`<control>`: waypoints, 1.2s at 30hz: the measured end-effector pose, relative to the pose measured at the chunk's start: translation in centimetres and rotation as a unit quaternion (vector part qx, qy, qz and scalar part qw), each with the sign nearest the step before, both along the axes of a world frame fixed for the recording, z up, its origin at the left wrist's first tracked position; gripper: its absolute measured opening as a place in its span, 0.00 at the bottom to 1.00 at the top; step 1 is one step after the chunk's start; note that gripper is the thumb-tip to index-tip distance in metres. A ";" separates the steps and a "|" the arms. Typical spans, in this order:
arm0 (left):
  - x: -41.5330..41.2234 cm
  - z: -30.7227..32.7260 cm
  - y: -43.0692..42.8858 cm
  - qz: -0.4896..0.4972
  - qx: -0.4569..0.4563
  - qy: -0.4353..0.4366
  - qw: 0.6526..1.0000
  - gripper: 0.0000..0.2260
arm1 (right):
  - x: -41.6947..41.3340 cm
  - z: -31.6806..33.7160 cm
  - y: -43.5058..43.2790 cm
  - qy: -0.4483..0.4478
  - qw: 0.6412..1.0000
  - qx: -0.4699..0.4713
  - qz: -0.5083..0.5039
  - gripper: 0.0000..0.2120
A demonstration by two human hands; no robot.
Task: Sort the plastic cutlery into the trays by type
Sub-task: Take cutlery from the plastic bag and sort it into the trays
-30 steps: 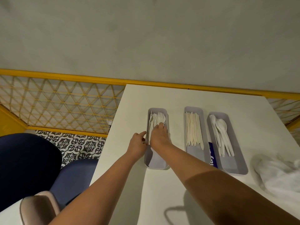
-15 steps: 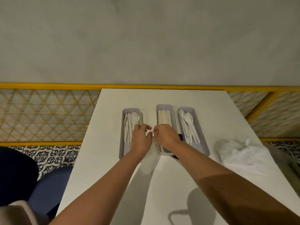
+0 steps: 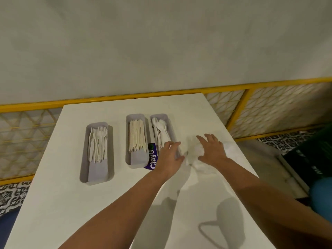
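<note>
Three grey trays stand in a row on the white table (image 3: 107,203). The left tray (image 3: 98,175) holds white plastic forks (image 3: 98,142). The middle tray (image 3: 136,159) holds white knives (image 3: 137,135). The right tray (image 3: 165,116) holds white spoons (image 3: 159,130); its near end is hidden behind my left hand (image 3: 169,157). Both hands reach onto a crumpled clear plastic bag (image 3: 199,153) just right of the trays. My left hand touches the bag's left side with relaxed fingers. My right hand (image 3: 212,150) lies spread on top of the bag.
A purple label with white letters (image 3: 152,158) lies between the middle and right trays. A yellow railing (image 3: 107,99) with mesh runs behind the table. A dark green crate (image 3: 314,159) and a blue object (image 3: 321,196) sit at the right, beyond the table edge.
Both hands left the fork and knife trays and moved right onto the plastic bag. The view has swung to the right.
</note>
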State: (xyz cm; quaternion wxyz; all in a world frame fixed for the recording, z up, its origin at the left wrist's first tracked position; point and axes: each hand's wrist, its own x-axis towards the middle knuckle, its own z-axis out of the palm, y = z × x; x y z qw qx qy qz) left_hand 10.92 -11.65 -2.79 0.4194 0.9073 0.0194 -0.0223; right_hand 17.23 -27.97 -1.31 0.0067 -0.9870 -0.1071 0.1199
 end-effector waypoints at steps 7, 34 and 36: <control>0.8 -1.3 -4.6 -0.050 0.038 0.046 0.997 0.28 | 0.8 -1.9 -5.4 0.085 0.996 -0.035 -0.013 0.39; -9.5 -0.7 -0.7 -0.064 0.190 0.203 0.958 0.14 | -9.9 -0.5 1.7 0.191 0.898 0.264 0.294 0.22; -10.3 -0.2 0.2 -0.023 0.150 0.173 0.973 0.16 | -10.5 0.3 2.5 0.200 0.873 0.336 0.292 0.20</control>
